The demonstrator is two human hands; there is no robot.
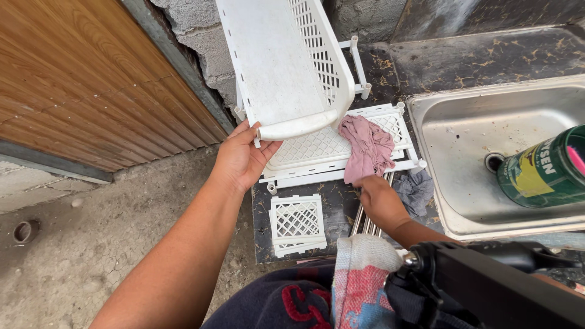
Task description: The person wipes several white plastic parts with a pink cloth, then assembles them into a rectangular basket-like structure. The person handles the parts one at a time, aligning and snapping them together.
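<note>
Gripped at its lower rounded corner by the left hand (241,159), arm extended forward: one white plastic shelf tray (280,67), tilted up on end over the dark counter (341,210). Right hand (379,198), knuckles up, pinches the lower edge of a pink cloth (367,148) draped on a flat white lattice shelf (317,149), beside a steel sink (463,131).

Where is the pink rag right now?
The pink rag lies mid-frame on the flat white lattice shelf, just left of the steel sink, with the right hand gripping its lower end.
</note>
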